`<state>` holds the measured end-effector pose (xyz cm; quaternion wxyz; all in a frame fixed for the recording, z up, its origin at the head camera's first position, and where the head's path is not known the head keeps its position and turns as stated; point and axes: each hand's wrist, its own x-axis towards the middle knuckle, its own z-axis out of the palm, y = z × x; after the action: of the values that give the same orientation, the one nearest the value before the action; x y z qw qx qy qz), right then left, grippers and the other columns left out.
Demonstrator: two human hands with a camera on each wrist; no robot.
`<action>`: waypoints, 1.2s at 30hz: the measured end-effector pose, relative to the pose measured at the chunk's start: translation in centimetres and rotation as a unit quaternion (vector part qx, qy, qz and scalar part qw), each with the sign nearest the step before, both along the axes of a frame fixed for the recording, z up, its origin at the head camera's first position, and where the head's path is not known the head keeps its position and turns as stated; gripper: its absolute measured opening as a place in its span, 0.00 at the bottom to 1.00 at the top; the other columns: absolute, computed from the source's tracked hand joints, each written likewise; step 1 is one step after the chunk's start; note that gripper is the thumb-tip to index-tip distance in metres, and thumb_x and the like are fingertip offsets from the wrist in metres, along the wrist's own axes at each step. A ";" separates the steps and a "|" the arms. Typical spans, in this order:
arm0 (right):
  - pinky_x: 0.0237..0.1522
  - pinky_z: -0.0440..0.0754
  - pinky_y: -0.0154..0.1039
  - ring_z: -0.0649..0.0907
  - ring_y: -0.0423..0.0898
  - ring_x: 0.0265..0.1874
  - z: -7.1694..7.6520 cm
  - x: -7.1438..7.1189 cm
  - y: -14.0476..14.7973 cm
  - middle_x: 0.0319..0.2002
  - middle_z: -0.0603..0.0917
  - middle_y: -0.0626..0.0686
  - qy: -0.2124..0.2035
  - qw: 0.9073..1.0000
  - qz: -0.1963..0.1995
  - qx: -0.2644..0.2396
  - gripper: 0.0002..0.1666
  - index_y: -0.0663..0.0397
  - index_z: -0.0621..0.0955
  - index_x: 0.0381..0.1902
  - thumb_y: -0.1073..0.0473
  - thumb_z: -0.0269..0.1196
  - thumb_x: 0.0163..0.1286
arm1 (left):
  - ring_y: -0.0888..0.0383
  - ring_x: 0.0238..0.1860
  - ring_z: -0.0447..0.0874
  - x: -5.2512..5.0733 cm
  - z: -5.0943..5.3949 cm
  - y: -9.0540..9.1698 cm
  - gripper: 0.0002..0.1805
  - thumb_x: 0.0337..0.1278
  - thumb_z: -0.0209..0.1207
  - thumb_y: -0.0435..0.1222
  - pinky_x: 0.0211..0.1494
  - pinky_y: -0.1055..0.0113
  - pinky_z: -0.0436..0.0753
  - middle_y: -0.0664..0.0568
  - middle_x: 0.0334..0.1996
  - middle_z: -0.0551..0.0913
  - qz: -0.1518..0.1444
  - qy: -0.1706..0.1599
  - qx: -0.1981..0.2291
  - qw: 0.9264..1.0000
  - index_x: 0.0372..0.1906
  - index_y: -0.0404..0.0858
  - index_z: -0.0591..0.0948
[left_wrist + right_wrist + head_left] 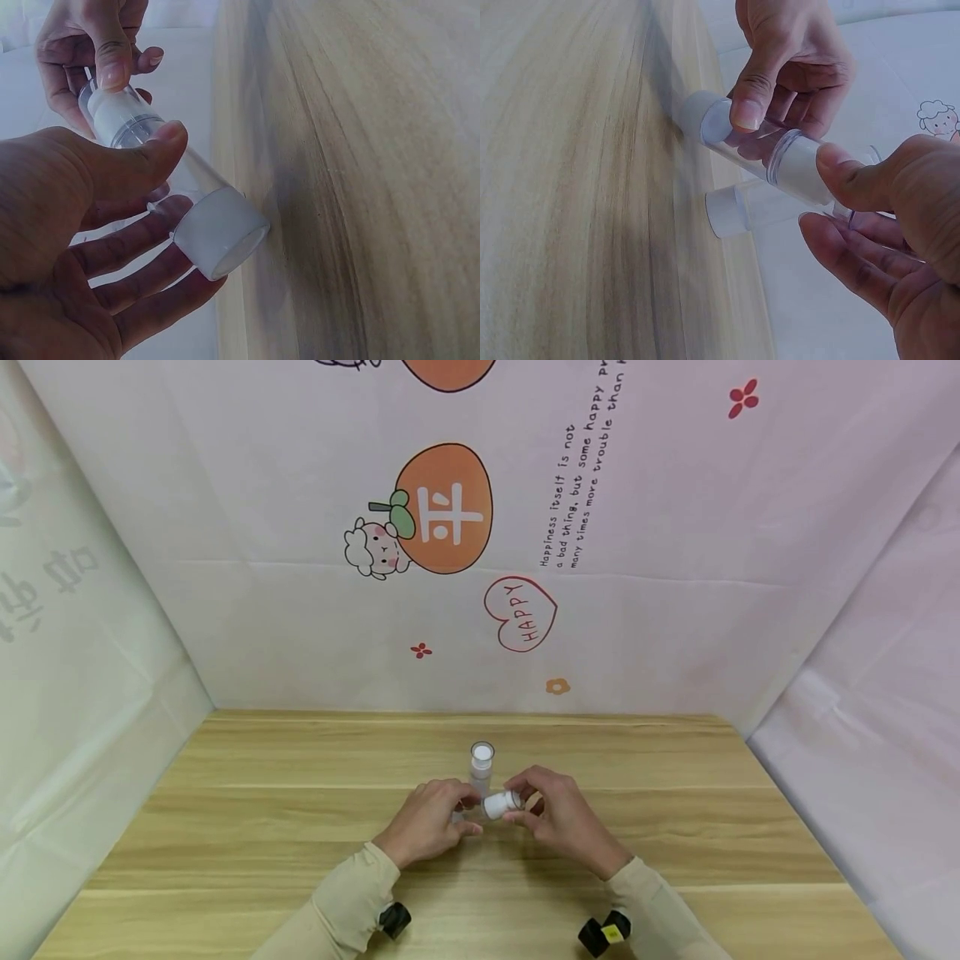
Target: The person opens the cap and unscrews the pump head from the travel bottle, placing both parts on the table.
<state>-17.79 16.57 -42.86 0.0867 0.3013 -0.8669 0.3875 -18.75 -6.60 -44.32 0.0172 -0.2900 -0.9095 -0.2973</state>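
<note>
Both hands hold one clear cylindrical bottle, tilted, above the table. My left hand grips its transparent body, thumb on one side and fingers around the other. The bottle's white base sticks out past those fingers in the left wrist view. At the opposite end, my right hand pinches the white top with its clear cover between thumb and fingers. Whether that top is screwed tight cannot be told. A second clear bottle stands upright just behind the hands, its white base showing in the right wrist view.
The wood-grain table extends on both sides of the hands. A printed white cloth hangs behind its back edge, with more cloth at left and right. Black wrist cameras sit on the left sleeve and right sleeve.
</note>
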 end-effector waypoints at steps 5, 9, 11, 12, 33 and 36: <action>0.28 0.83 0.32 0.84 0.43 0.35 0.0 0.0 0.0 0.39 0.85 0.47 0.003 1.000 0.004 -0.003 0.19 0.58 0.82 0.46 0.64 0.76 0.58 | 0.56 0.42 0.85 -0.1 -0.1 -0.1 0.18 0.52 0.75 0.40 0.45 0.58 0.82 0.50 0.44 0.88 0.001 -0.004 0.006 1.000 0.47 0.38 0.87; 0.28 0.83 0.33 0.84 0.43 0.35 0.0 -0.1 0.0 0.39 0.85 0.47 0.002 1.000 0.011 -0.010 0.18 0.58 0.83 0.46 0.65 0.76 0.59 | 0.54 0.43 0.86 -0.2 -0.2 -0.3 0.18 0.52 0.75 0.40 0.46 0.56 0.82 0.50 0.44 0.88 -0.002 -0.006 0.013 1.000 0.47 0.38 0.86; 0.28 0.84 0.35 0.84 0.43 0.36 0.0 -0.1 -0.1 0.39 0.85 0.47 0.001 1.000 0.013 -0.013 0.18 0.57 0.83 0.46 0.65 0.76 0.59 | 0.54 0.44 0.86 -0.3 -0.3 -0.4 0.18 0.52 0.75 0.40 0.47 0.56 0.82 0.50 0.44 0.88 -0.005 -0.008 0.017 1.000 0.47 0.38 0.86; 0.28 0.84 0.35 0.84 0.43 0.36 0.0 -0.1 -0.1 0.39 0.85 0.47 0.000 1.000 0.013 -0.016 0.18 0.57 0.83 0.46 0.65 0.76 0.59 | 0.54 0.44 0.86 -0.3 -0.3 -0.4 0.18 0.52 0.75 0.39 0.47 0.55 0.82 0.49 0.44 0.88 -0.007 -0.009 0.018 1.000 0.47 0.38 0.86; 0.30 0.85 0.32 0.85 0.46 0.37 0.3 -0.4 -0.2 0.42 0.85 0.49 -0.053 0.999 0.001 -0.010 0.19 0.59 0.82 0.48 0.61 0.75 0.62 | 0.54 0.44 0.86 -0.4 -0.3 -0.5 0.18 0.52 0.75 0.38 0.47 0.56 0.83 0.49 0.44 0.89 -0.014 -0.006 0.018 1.000 0.48 0.37 0.87; 0.33 0.85 0.32 0.85 0.45 0.37 0.5 -0.4 -0.3 0.43 0.86 0.50 -0.060 0.998 -0.006 0.002 0.18 0.59 0.83 0.49 0.60 0.74 0.64 | 0.54 0.44 0.86 -0.5 -0.3 -0.5 0.18 0.52 0.75 0.38 0.46 0.57 0.84 0.49 0.44 0.89 -0.017 0.002 0.018 1.000 0.48 0.37 0.87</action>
<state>-18.17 16.27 -42.38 0.0369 0.2724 -0.8730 0.4028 -19.28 -7.06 -44.65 0.0188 -0.3058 -0.8988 -0.3134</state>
